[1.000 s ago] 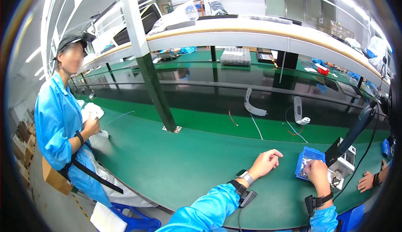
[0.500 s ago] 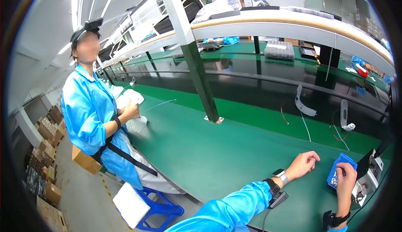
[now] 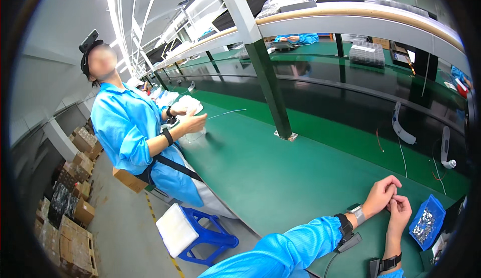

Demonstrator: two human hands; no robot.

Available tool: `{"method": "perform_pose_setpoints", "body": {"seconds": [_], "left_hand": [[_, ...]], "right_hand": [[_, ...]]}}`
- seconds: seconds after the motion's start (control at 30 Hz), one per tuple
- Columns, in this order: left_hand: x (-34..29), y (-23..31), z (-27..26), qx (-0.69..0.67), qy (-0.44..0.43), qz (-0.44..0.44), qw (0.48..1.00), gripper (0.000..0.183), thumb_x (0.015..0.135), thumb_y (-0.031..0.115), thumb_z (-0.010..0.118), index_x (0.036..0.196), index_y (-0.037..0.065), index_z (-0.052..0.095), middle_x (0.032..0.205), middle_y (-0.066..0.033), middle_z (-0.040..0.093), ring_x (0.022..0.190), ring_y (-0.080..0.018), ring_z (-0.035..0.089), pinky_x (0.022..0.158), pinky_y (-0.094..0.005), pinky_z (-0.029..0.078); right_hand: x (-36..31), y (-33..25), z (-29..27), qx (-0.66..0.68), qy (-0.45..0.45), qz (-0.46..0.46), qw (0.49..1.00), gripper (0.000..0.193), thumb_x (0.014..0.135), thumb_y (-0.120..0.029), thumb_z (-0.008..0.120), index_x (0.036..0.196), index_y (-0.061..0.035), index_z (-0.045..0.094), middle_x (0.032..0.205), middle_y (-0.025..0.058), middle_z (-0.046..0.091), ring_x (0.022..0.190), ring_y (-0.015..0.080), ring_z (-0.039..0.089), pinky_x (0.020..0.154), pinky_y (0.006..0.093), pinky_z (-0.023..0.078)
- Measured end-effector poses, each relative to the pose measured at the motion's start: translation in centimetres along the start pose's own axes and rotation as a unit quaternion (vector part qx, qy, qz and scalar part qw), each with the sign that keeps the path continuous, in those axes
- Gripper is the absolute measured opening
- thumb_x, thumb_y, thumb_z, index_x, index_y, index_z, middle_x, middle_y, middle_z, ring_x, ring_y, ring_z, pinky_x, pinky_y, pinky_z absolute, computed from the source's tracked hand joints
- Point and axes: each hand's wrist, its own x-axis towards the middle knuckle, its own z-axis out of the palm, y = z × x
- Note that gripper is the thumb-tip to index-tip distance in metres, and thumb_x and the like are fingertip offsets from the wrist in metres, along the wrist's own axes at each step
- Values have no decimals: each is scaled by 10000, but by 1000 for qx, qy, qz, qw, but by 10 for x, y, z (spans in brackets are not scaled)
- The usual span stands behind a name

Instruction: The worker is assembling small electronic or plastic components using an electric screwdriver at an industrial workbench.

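Observation:
Over the green bench, my left hand and my right hand meet, fingertips touching. The fingers of both are bent and closed together; whatever they pinch, if anything, is too small to make out. Just right of them stands a blue bin of small shiny metal parts. Beyond my hands, two white curved plastic parts with thin wires lie along the dark strip: one curved piece and one with a round end.
A co-worker in a blue smock stands at the left, hands by a white bundle. A blue stool is below. A dark post rises from the bench to a shelf. Cartons line the floor.
My right hand has left the blue bin and moved left to meet my left hand. The view has shifted, and the co-worker's hands have moved apart somewhat.

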Motion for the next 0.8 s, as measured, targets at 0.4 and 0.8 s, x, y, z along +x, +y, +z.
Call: {"method": "perform_pose_setpoints", "body": {"seconds": [0.4, 0.8], "left_hand": [[-4, 7, 9, 7, -41, -64, 997, 90, 934, 27, 544, 997, 14, 606, 797, 17, 595, 618, -9, 529, 538, -203, 430], [-2, -2, 7, 44, -73, -63, 994, 144, 930, 61, 625, 1069, 25, 635, 830, 24, 610, 707, -32, 547, 622, -195, 471]], "right_hand": [[-2, -9, -16, 6, 47, -5, 999, 171, 916, 37, 604, 1082, 15, 567, 910, 49, 641, 815, 109, 640, 729, 225, 539], [3, -19, -16, -107, 83, -41, 990, 224, 836, 19, 704, 1054, 14, 656, 928, 94, 714, 793, 117, 669, 710, 254, 548]]}}
